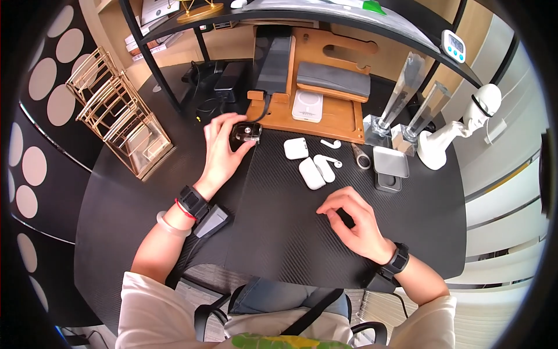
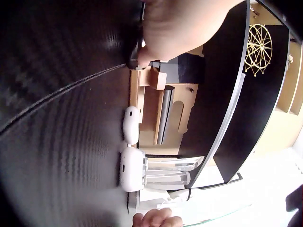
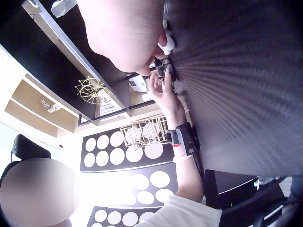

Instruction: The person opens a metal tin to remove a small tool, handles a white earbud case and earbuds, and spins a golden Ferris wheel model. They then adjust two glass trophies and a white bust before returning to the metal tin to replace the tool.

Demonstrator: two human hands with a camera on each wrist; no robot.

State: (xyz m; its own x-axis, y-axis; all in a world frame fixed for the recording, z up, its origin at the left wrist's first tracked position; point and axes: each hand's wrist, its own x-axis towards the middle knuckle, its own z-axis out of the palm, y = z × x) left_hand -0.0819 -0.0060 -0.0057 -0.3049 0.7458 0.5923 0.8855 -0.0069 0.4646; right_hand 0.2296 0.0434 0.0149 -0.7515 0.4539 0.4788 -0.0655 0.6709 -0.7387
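Note:
My left hand (image 1: 221,148) pinches a small glossy black case (image 1: 246,132) between thumb and fingers, by the front left corner of the wooden stand (image 1: 331,123). In the left wrist view the left hand (image 2: 184,28) hides most of that case. My right hand (image 1: 356,227) hangs loosely curled above the black desk mat, its thumb near the index finger, holding nothing. Between the hands and the stand lie a white earbud case (image 1: 296,148), a second white case (image 1: 311,174) with its lid up, and a loose white earbud (image 1: 331,143).
Right of the earbuds are a grey ring-shaped item (image 1: 362,160), an open metal tin (image 1: 390,162), clear columns (image 1: 402,93) and a white figurine (image 1: 433,149). A gold wire rack (image 1: 125,116) stands left. A grey-black block (image 1: 211,221) lies by the left wrist. A black shelf (image 1: 232,18) spans the back.

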